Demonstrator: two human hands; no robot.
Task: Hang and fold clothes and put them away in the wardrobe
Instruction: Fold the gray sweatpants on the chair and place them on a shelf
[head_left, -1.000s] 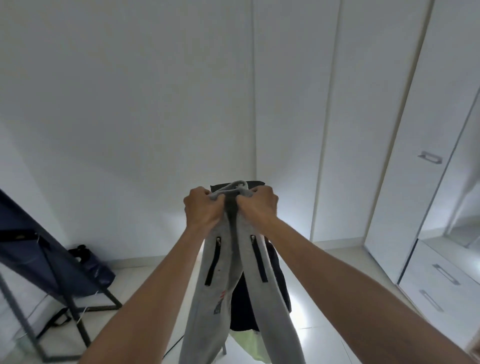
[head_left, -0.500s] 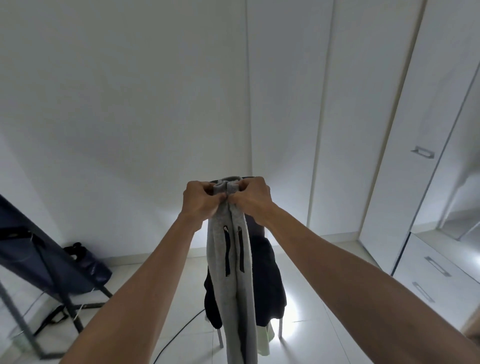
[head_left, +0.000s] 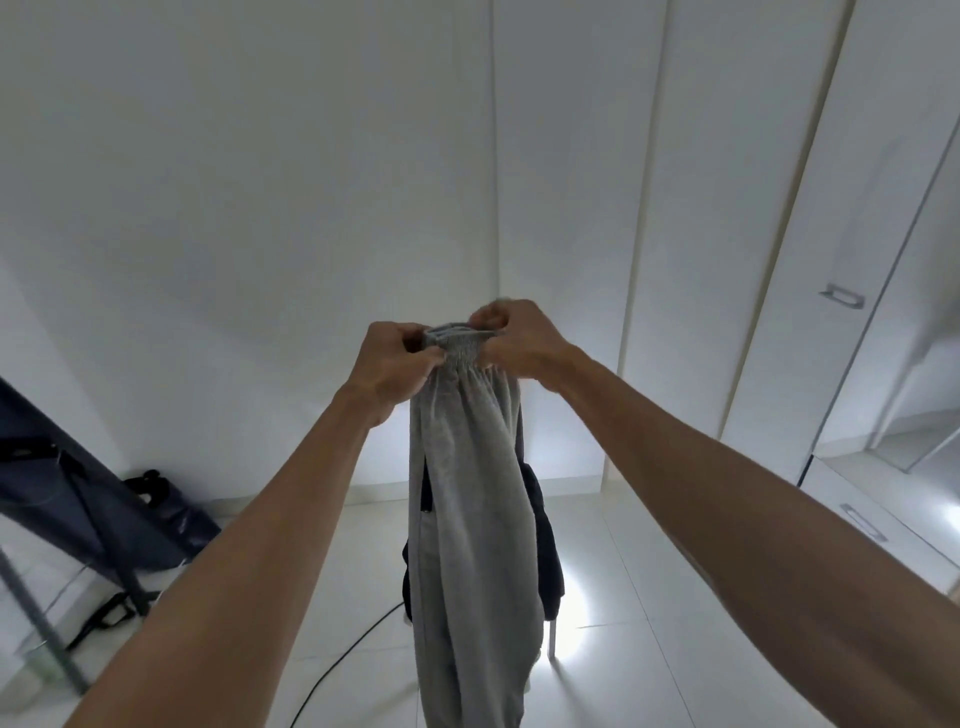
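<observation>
Presently, our left hand (head_left: 396, 364) and right hand (head_left: 511, 338) each pinch the grey sweatpants (head_left: 467, 493) waistband; uneven grip risks crooked folding.

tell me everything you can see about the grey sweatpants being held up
The grey sweatpants look like soft heathered knit with a gathered elastic waistband at the top. They hang straight down, the two legs lying together, running out of the frame's bottom edge. A dark strip, probably a pocket zip, shows on the left edge. The left hand and right hand grip the waistband from either side at arm's length, in front of dark clothes on a chair.
</observation>
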